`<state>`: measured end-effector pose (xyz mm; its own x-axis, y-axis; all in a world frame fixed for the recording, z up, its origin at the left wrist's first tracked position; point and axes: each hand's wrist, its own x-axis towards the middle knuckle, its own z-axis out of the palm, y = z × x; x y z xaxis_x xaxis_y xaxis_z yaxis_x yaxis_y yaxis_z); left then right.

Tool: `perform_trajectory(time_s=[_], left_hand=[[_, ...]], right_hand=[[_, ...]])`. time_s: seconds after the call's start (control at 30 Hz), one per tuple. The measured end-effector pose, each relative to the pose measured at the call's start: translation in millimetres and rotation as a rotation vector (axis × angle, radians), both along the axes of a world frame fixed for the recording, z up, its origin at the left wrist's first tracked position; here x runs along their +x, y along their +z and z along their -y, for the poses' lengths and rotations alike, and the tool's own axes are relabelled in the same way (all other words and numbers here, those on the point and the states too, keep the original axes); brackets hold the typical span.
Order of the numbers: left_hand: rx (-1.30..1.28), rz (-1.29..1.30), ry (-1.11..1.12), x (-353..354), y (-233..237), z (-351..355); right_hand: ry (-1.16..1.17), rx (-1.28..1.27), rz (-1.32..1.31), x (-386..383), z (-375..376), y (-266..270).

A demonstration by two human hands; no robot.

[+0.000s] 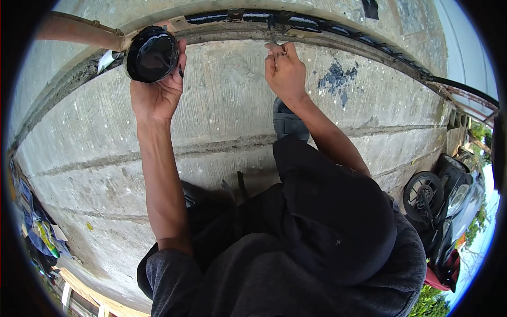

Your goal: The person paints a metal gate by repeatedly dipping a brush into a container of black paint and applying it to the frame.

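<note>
A round can of glossy black paint (153, 55) rests in my left hand (161, 95), whose fingers wrap round its side and underneath. Black smears mark the can's rim and one of my fingers. My right hand (285, 71) grips a paintbrush (274, 47) by its handle, with the dark bristles pointing away from me. The bristles touch or nearly touch a long metal piece (311, 24), partly coated in wet-looking black, that runs along the top of the view.
Dark paint stains (338, 79) mark the concrete floor (227, 95) right of my right hand. A rusty brown bar (79, 30) lies at the upper left. A motorcycle (438, 195) stands at the right. Cloths and assorted items (42, 227) lie at the far left.
</note>
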<state>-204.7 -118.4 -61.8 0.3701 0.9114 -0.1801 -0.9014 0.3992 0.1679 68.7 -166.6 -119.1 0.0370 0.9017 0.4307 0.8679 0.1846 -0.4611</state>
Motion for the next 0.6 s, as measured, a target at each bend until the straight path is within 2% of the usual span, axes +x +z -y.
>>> perform_trajectory(time_s=[0.17, 0.4, 0.5, 0.6], left_hand=[[-0.003, -0.026, 0.008, -1, 1, -1], [-0.020, -0.008, 0.031, -4, 2, -1], [-0.029, -0.009, 0.020, -1, 2, 0], [-0.051, -0.008, 0.015, 4, 4, -1]], right_hand=[[0.156, -0.037, -0.133, -6, -6, 0], [-0.044, -0.026, -0.092, 25, 8, 0], [-0.048, -0.045, -0.065, 26, 11, 0], [0.007, -0.006, -0.096, 28, 22, 28]])
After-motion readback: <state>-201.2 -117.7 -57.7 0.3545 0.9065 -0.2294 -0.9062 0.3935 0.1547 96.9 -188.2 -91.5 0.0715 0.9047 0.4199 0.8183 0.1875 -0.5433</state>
